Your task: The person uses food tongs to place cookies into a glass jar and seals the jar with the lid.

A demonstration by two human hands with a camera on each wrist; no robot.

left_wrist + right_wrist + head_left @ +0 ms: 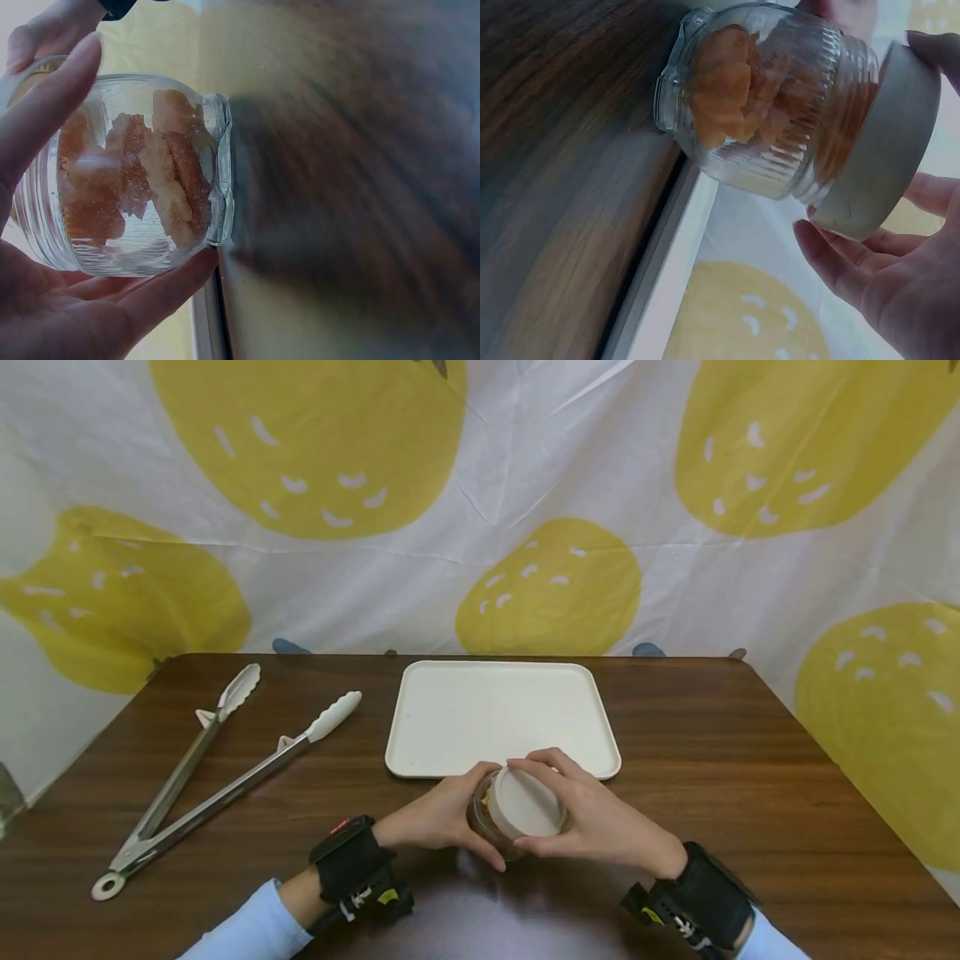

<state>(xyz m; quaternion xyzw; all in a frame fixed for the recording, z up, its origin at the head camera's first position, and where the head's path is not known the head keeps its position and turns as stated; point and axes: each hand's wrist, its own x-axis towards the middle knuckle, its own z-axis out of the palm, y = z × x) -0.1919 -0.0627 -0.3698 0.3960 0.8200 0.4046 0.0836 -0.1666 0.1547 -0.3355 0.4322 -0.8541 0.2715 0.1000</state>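
Observation:
A clear glass jar (pixel 90 259) with several orange-brown dried food pieces (pixel 720 90) in it stands on the table at the near middle. My left hand (pixel 438 814) holds the jar round its side, thumb and fingers on opposite sides of the glass. A round white lid (pixel 528 802) sits tilted at the jar's mouth, and threaded glass shows below its edge in the right wrist view. My right hand (pixel 596 818) grips this lid by its rim, between the thumb and fingers.
Just behind the jar lies a white rectangular tray (pixel 502 714). Spread metal tongs (pixel 225 795) with white scalloped tips rest on the left of the dark wooden table (pixel 712 743). A white cloth with yellow fruit shapes (pixel 551 589) hangs behind the table's far edge.

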